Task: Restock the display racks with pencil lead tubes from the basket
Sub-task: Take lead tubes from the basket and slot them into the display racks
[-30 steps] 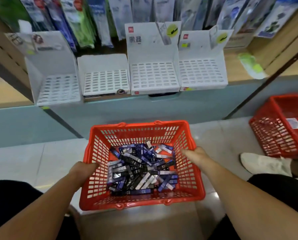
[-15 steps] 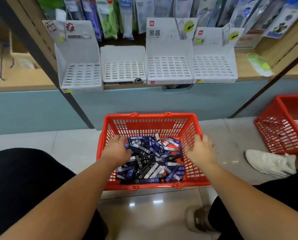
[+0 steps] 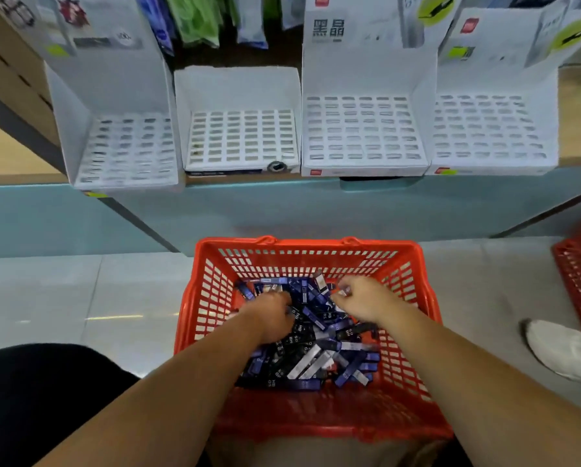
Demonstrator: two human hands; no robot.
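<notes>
- Red basket (image 3: 413, 264) on the tiled floor (image 3: 80, 298), right in front of the knees, below the edge of the shelf (image 3: 579, 129).
- Pencil lead tubes (image 3: 316, 358) heaped loose on the basket bottom: blue, black and a few white ones, lying crosswise at all angles, some marked HB 0.5.
- Left hand (image 3: 272, 315) down in the left part of the heap, back upward, fingers curled and dug in among the tubes; fingertips hidden, so cannot tell whether anything is gripped.
- Right hand (image 3: 366, 299) over the far right part of the heap, fingers curled toward the thumb, with a small pale blurred thing at the fingertips; cannot tell whether pinched or merely touched.
- Both forearms reaching in over the near rim of the basket.
- Four white cardboard display racks (image 3: 359, 129) side by side on the shelf above, each with a grid of slots; the second from the left lower-backed than the others.
- Hanging packets (image 3: 194, 18) behind the racks.
- Second red basket (image 3: 579, 281) at the right edge, a white shoe (image 3: 565, 352) just beside it.
</notes>
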